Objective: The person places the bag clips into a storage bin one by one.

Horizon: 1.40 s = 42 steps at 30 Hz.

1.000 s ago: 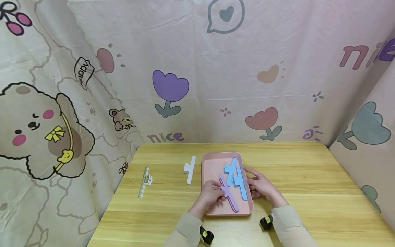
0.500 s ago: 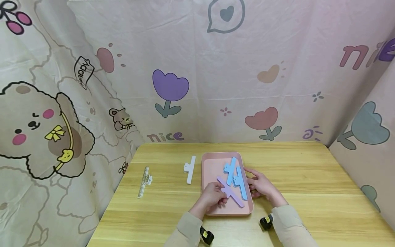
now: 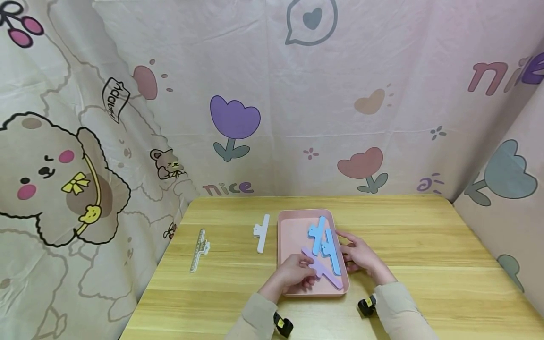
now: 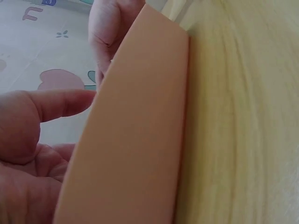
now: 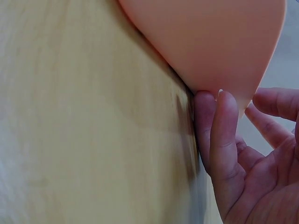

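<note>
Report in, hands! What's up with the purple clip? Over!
Left hand holding purple clip. Right hand against pink tray. Two blue clips inside, maybe in the way.

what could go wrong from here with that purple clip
The left hand holding the purple clip might nudge the nearer blue clip close beside it. The purple clip's near end could catch on the corner of the pink tray. The right hand touches the tray's side, so a hard push might shift it.

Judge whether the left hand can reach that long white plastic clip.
Probably yes: the white clip lies uncovered beside the pink rectangular tray, though the left hand holds a long purple plastic clip.
</note>
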Motion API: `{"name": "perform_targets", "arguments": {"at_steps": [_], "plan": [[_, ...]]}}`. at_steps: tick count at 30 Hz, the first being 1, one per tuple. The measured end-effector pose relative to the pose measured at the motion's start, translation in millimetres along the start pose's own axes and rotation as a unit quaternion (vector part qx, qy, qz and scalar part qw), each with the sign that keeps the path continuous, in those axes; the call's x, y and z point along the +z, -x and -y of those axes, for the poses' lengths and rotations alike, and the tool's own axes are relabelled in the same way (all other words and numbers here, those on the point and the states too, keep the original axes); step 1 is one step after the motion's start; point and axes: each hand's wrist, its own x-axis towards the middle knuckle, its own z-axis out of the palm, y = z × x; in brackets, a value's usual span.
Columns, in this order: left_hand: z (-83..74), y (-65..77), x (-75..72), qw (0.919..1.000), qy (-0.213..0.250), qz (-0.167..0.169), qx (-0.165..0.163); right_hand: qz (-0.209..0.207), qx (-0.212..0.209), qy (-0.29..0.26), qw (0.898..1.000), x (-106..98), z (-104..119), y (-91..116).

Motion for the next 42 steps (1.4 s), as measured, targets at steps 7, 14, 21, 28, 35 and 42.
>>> {"name": "perform_targets", "arguments": {"at_steps": [7,14,21,28,35,42], "plan": [[-8.9,7.1,-8.8,0.9997,-0.009,-0.008,0.019,-0.001,0.001,0.005,1.0,-0.2,-0.3,-0.3],[-17.8,14.0,-26.0,0.998,-0.044,-0.004,0.046,0.001,0.006,0.003,1.0,-0.3,0.2,0.0],[-26.2,22.7,-47.8,0.9965,-0.036,-0.014,0.073,0.002,0.009,0.003,1.0,-1.1,-0.3,-0.8],[-21.4,25.9,-75.5,0.9945,-0.015,-0.049,0.091,0.001,0.011,0.003,1.0,-0.7,-0.6,-1.1],[-10.4,25.1,-102.9,0.9913,0.008,-0.077,0.106,-0.005,0.013,0.002,1.0,-0.2,-2.0,-1.1],[-1.2,23.5,-125.1,0.9851,0.023,-0.143,0.094,-0.004,0.014,-0.002,1.0,-1.5,-2.2,-2.4]]}}
